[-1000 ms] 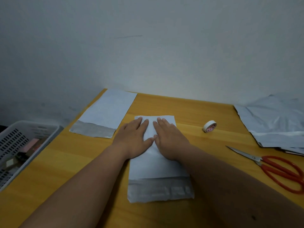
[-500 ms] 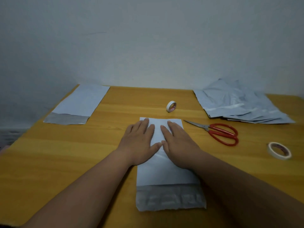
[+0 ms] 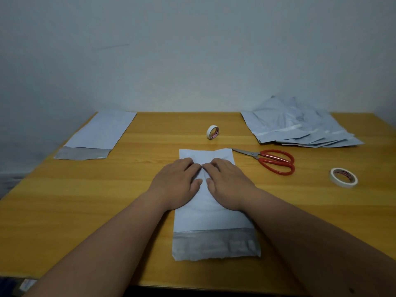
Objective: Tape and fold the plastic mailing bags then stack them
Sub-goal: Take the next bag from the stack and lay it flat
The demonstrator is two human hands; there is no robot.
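Observation:
A white plastic mailing bag (image 3: 214,219) lies lengthwise on the wooden table (image 3: 85,200) in front of me, its grey adhesive flap at the near end. My left hand (image 3: 177,183) and my right hand (image 3: 227,183) rest side by side on its far half. Their fingers are bent and the tips meet and press on the plastic, which wrinkles around them. The thumbs lie flat and apart from the fingers. Another bag (image 3: 100,133) lies flat at the far left. A loose pile of bags (image 3: 300,129) sits at the far right.
A small tape roll (image 3: 212,132) stands on edge just beyond the bag. Red-handled scissors (image 3: 276,161) lie to the right of my hands, blades pointing left. A second tape roll (image 3: 343,177) lies flat further right. A grey wall stands behind the table.
My view has swung right, so the basket on the left is out of sight. My fingers, stretched flat on the bag before, have bent and drawn together, wrinkling the plastic.

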